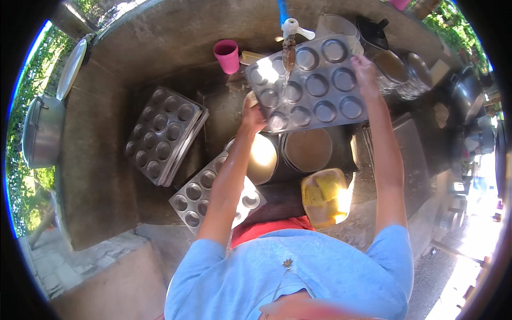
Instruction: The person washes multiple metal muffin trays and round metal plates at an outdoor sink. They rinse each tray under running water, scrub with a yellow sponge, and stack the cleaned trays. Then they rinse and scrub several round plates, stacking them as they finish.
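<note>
Both my hands hold a metal muffin tin [330, 94] tilted beneath a white-handled tap [289, 30], and water runs from the tap onto it. My left hand [254, 116] grips its lower left corner; my right hand [365, 72] grips its right edge. Below my left forearm lies another muffin tin [193, 192]. A stack of muffin tins [160, 120] rests to the left. Round metal pans [309, 149] lie under the held tin. Nearer my body is a plastic tub [326, 196] with a yellow cloth or sponge in it.
A pink plastic cup [226, 56] stands at the basin's back wall [172, 32]. Clear containers and stacked round pans [390, 68] are at the back right. Flat trays [404, 148] lean at the right. A lidded metal pot [45, 132] sits beyond the left wall.
</note>
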`<action>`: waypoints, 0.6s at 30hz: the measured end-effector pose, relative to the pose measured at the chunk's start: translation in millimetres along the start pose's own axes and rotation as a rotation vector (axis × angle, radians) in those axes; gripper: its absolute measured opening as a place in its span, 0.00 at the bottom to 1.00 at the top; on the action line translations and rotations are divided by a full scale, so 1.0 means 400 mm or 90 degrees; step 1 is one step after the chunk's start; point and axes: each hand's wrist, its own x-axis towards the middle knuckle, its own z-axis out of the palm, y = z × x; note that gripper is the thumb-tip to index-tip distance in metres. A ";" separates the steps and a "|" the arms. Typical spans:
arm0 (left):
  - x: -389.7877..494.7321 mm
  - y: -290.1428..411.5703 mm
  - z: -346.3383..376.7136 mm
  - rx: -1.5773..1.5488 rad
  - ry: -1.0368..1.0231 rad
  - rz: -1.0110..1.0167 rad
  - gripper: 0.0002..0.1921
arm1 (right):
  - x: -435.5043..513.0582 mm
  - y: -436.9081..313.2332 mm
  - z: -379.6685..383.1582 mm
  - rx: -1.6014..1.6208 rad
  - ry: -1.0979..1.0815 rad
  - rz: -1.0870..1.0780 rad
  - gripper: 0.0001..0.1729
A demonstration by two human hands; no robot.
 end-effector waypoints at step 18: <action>-0.248 0.286 0.195 0.465 -0.081 0.204 0.19 | -0.253 0.266 0.190 0.336 -0.390 0.476 0.28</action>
